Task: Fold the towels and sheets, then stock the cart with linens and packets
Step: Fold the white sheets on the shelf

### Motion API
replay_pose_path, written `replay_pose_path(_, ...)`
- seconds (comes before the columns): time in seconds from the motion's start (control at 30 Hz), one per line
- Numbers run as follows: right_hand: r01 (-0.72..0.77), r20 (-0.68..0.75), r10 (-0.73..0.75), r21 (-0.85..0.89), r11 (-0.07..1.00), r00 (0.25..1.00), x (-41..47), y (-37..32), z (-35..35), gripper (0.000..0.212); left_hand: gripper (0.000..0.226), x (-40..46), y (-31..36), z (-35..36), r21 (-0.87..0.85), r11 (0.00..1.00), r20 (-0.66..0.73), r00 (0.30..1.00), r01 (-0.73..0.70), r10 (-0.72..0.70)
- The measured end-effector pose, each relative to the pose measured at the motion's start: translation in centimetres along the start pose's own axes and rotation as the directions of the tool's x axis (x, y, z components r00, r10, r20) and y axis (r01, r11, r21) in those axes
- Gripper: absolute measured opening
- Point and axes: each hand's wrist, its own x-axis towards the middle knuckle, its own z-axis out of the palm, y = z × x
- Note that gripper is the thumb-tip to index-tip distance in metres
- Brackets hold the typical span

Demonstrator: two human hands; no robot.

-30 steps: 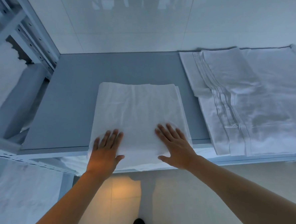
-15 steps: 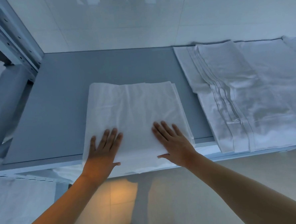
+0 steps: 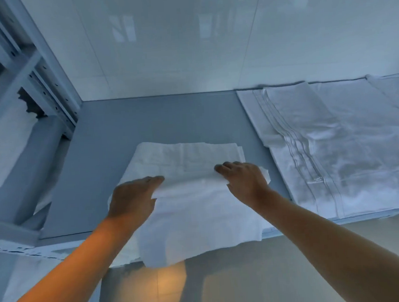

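Observation:
A folded white towel (image 3: 189, 158) lies on the grey shelf (image 3: 96, 157) in front of me, and its near part hangs past the shelf's front edge. My left hand (image 3: 132, 199) grips the towel's left side, with cloth wrapped over the thumb. At the right side, my right hand (image 3: 245, 183) holds it with fingers curled onto the cloth. A raised fold runs between the two hands.
A flat pile of white sheets with stitched stripes (image 3: 333, 147) covers the right half of the shelf. A metal rack upright (image 3: 49, 73) stands at the left. The tiled wall (image 3: 187, 46) closes the back. More white linen (image 3: 19, 278) lies on a lower level at the left.
Both hands lay flat on the towel's near edge. Now they have curled onto the cloth and moved further in, lifting a fold across the towel's middle.

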Motion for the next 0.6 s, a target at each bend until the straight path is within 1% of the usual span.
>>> replay_pose_path(0.1,-0.043,-0.177,0.037,-0.032,0.999,0.984,4.7,0.2,-5.8,0.047,0.065,4.0,-1.6,-5.7,0.010,0.999,-0.165,0.986,0.032,-0.030)
replay_pose_path(0.17,-0.047,-0.334,0.023,-0.064,0.997,0.942,6.8,0.4,-9.3,0.047,0.062,6.4,-2.6,-9.2,0.027,0.999,-0.309,0.951,0.040,-0.029)
replay_pose_path(0.23,-0.024,-0.512,-0.030,-0.100,0.995,0.858,8.1,0.5,-12.4,0.048,0.062,7.4,-3.4,-11.9,0.061,0.998,-0.486,0.874,0.024,0.009)
replay_pose_path(0.3,0.010,-0.647,-0.092,-0.129,0.992,0.757,8.5,0.2,-14.0,0.048,0.060,7.0,-3.6,-13.0,0.097,0.995,-0.636,0.770,0.003,0.059)
replay_pose_path(0.33,0.033,-0.693,-0.127,-0.147,0.989,0.710,8.5,0.0,-14.0,0.047,0.058,6.6,-3.5,-12.8,0.098,0.995,-0.676,0.734,-0.002,0.068)
replay_pose_path(0.37,0.058,-0.719,-0.156,-0.160,0.985,0.677,8.2,-0.1,-13.4,0.047,0.057,6.0,-3.4,-12.0,0.093,0.996,-0.690,0.721,0.005,0.061)
replay_pose_path(0.4,0.082,-0.724,-0.178,-0.166,0.983,0.667,7.7,-0.2,-12.2,0.048,0.058,5.2,-3.4,-10.9,0.086,0.996,-0.682,0.730,0.016,0.047)
replay_pose_path(0.43,0.101,-0.712,-0.188,-0.162,0.982,0.676,7.0,-0.4,-10.6,0.050,0.061,4.2,-3.3,-9.3,0.070,0.997,-0.657,0.754,0.026,0.027)
replay_pose_path(0.47,0.114,-0.682,-0.186,-0.149,0.982,0.708,6.1,-0.5,-8.5,0.052,0.064,3.2,-3.2,-7.3,0.059,0.997,-0.614,0.790,0.040,0.005)
replay_pose_path(0.5,0.118,-0.621,-0.172,-0.127,0.985,0.765,5.1,-0.7,-6.0,0.056,0.069,2.0,-3.0,-4.8,0.051,0.997,-0.550,0.835,0.063,-0.025)
replay_pose_path(0.53,0.115,-0.508,-0.146,-0.092,0.989,0.849,3.8,-1.0,-3.4,0.062,0.074,0.7,-2.5,-2.3,0.029,0.995,-0.447,0.892,0.093,-0.071)
replay_pose_path(0.57,0.103,-0.330,-0.113,-0.050,0.993,0.937,2.5,-1.4,-0.7,0.069,0.079,-0.6,-1.8,0.3,-0.007,0.992,-0.311,0.943,0.123,-0.119)
replay_pose_path(0.6,0.081,-0.105,-0.082,-0.018,0.997,0.991,1.1,-1.8,2.0,0.077,0.081,-1.9,-1.1,2.8,-0.026,0.987,-0.144,0.976,0.161,-0.163)
